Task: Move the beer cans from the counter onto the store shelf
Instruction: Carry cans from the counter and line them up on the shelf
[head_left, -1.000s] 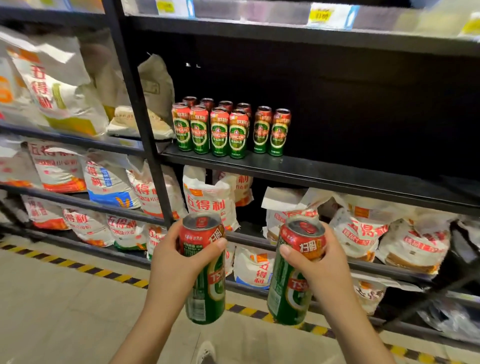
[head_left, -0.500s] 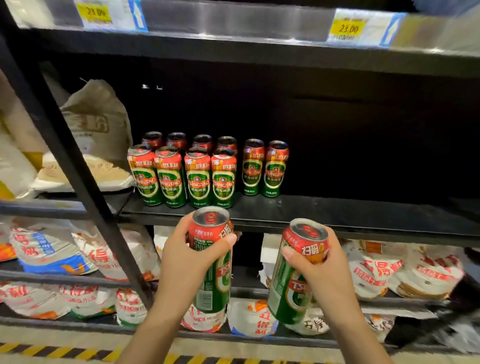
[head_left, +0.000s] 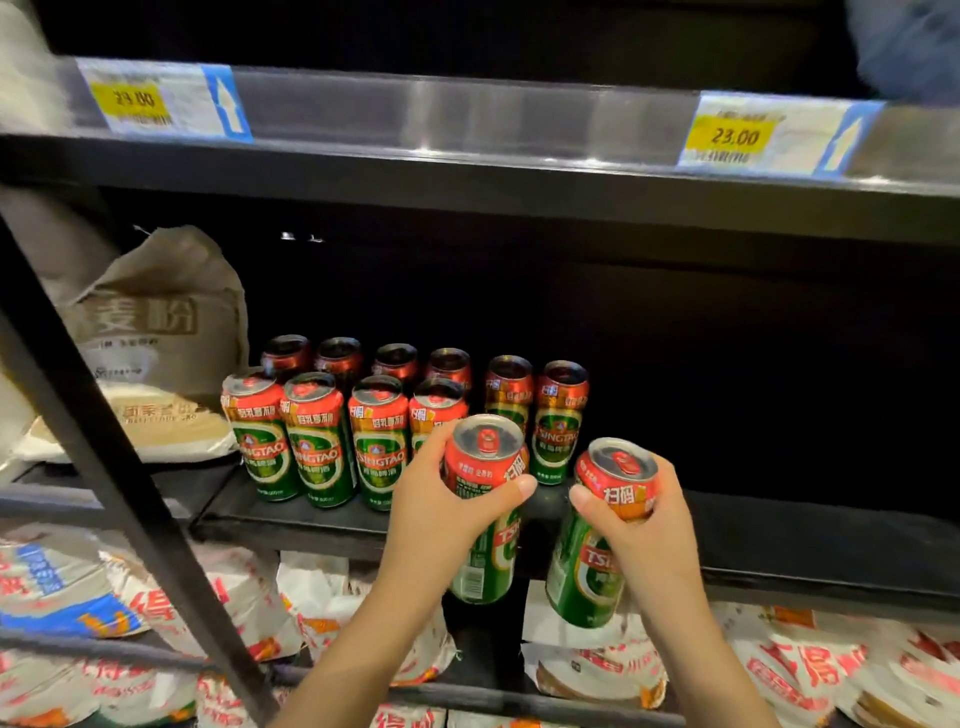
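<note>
My left hand (head_left: 441, 514) grips a green and red beer can (head_left: 485, 499) upright, just in front of the black shelf (head_left: 779, 540). My right hand (head_left: 644, 530) holds a second beer can (head_left: 597, 551), tilted slightly, to the right of the first. Both cans hang at the shelf's front edge, below its surface at their bases. Several matching cans (head_left: 322, 441) stand on the shelf in two rows, left of and behind the held ones. The counter is out of view.
A shelf rail with yellow price tags (head_left: 732, 136) runs overhead. A brown flour sack (head_left: 156, 317) lies left of the cans, behind a slanted black upright (head_left: 104, 452). White bagged goods (head_left: 218, 603) fill the lower shelves. The can shelf is bare to the right.
The view has closed in on the shelf. Both hands have carried their cans up and forward to its front edge, beside the standing rows.
</note>
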